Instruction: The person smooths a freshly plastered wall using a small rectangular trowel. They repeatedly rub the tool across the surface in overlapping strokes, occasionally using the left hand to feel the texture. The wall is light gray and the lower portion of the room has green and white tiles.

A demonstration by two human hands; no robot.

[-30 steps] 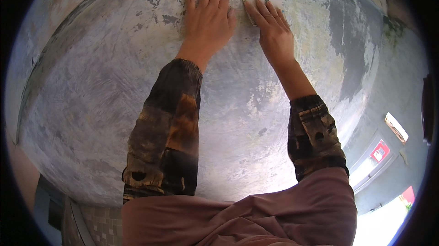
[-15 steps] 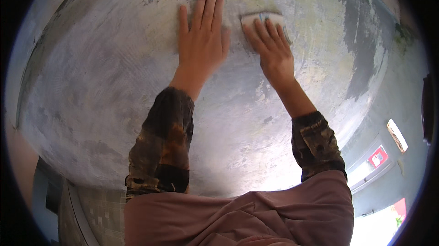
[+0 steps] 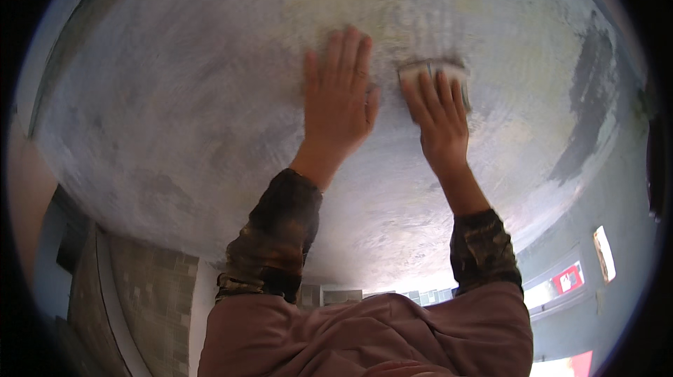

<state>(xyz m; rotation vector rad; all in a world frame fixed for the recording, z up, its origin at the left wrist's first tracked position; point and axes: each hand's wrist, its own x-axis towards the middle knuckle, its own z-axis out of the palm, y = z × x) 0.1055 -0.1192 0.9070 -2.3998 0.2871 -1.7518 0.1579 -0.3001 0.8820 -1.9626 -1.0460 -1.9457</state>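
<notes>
A large grey-white plastered surface (image 3: 231,96), patchy with yellowish and dark grey areas, fills most of the view. My left hand (image 3: 340,96) lies flat against it, fingers stretched out and thumb apart, holding nothing. To its right, my right hand (image 3: 443,114) presses a pale folded piece of sandpaper (image 3: 413,75) onto the surface. The sandpaper has a dark edge along its far side, and my fingers lie across its back; its underside is hidden. Both hands are slightly blurred.
A dark grey patch (image 3: 589,103) runs down the surface's right side. Beyond it are a bluish wall, a white elongated fixture (image 3: 603,254) and a red sign (image 3: 568,279) by a bright opening. Tiled flooring (image 3: 151,293) shows at lower left.
Both hands have moved nearer and to the right in the picture, the sandpaper going along with my right hand. The view has shifted too, showing more tiles below.
</notes>
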